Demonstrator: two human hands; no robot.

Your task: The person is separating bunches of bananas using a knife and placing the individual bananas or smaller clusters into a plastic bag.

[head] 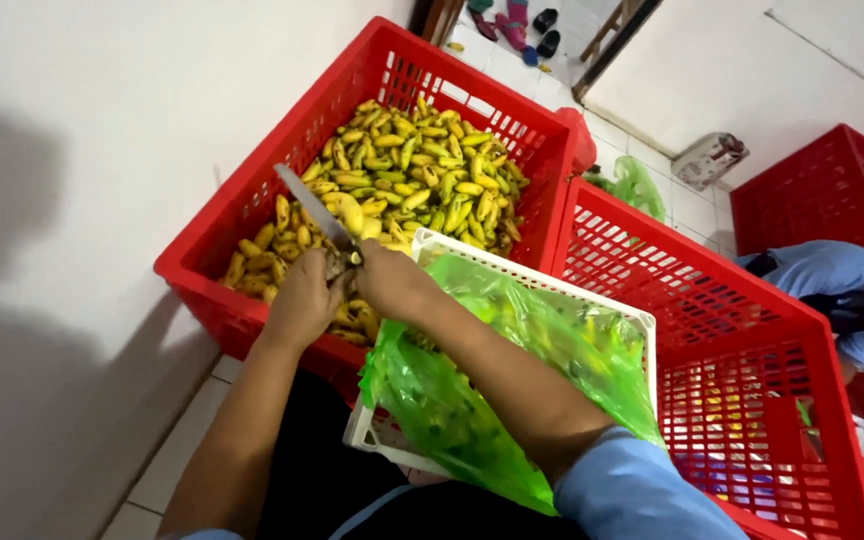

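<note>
Red plastic crate (252,215) is holding small yellow-green bananas (422,170) close within reach. Left hand (304,297) is closing its grip around a banana (337,265), steadying it while the right hand (392,280), fingers wrapped tight, is working a knife (314,212) (handle hidden). Green bag (512,340) is lining a white basket (472,250), contents unclear.

White tiled floor (687,205) carries three red crates (252,200) and sandals (512,25).
</note>
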